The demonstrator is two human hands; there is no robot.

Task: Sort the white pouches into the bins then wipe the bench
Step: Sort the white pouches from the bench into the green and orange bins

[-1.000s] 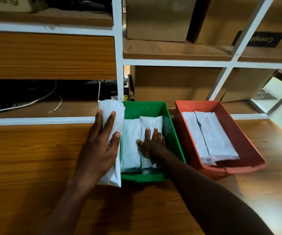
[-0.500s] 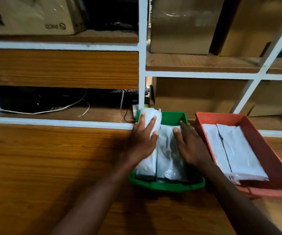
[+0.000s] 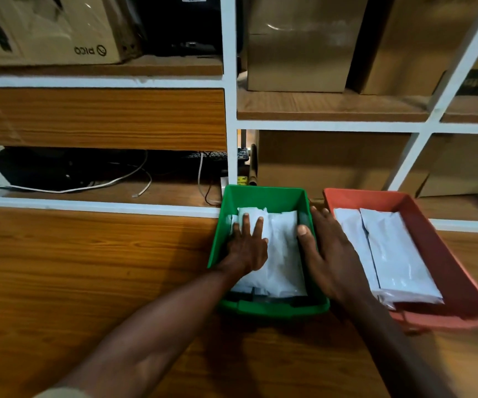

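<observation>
Left hand: the left hand (image 3: 247, 248) lay flat, palm down, fingers spread narrowly, on the white pouches (image 3: 280, 254) inside the green bin (image 3: 263, 196); it gripped nothing.
Right hand: the right hand (image 3: 329, 259) rested open over the green bin's right wall, thumb inside touching the pouches' right edge, the other fingers stretched along the gap toward the red bin (image 3: 459, 271); it held nothing.
Green bin: it sat at centre frame on the wooden bench (image 3: 88, 268), its far end against the white shelf frame (image 3: 229, 110).
Pouches in green bin: they lay side by side, lengthwise, filling most of the floor.
Red bin: it stood just right of the green one, holding two overlapping white pouches (image 3: 390, 254).
Shelves: cardboard boxes (image 3: 298, 47) filled the upper part of the frame; white cables (image 3: 88, 188) trailed in the dark compartment at left centre.
</observation>
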